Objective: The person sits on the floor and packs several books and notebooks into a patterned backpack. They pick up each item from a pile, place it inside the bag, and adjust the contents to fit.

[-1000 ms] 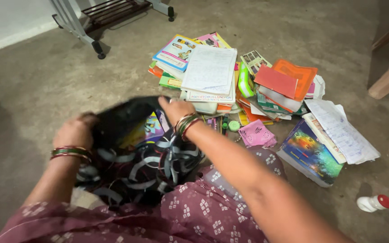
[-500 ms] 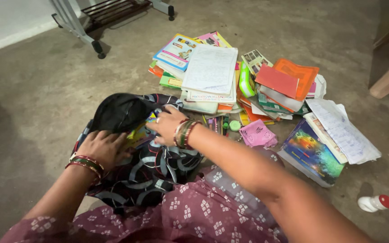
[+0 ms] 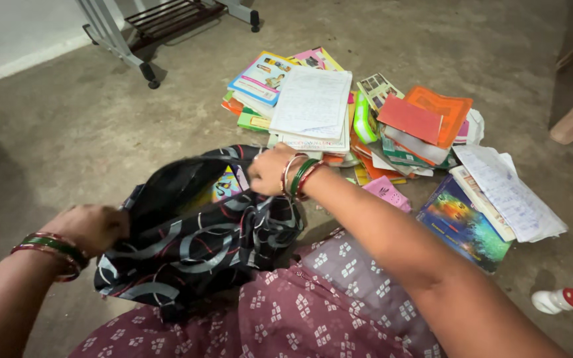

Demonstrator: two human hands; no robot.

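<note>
i see both hands pulling open a black bag (image 3: 193,245) at lower centre of the frame. my left hand (image 3: 91,227) is closed on the bag's left edge; my right hand (image 3: 270,169) pinches its upper right rim, bangles at the wrist. a colourful book (image 3: 225,185) shows inside the opening. a heap of books (image 3: 366,119) sprawls at centre right on the floor (image 3: 67,132), a small white bottle (image 3: 555,300) at lower right.
</note>
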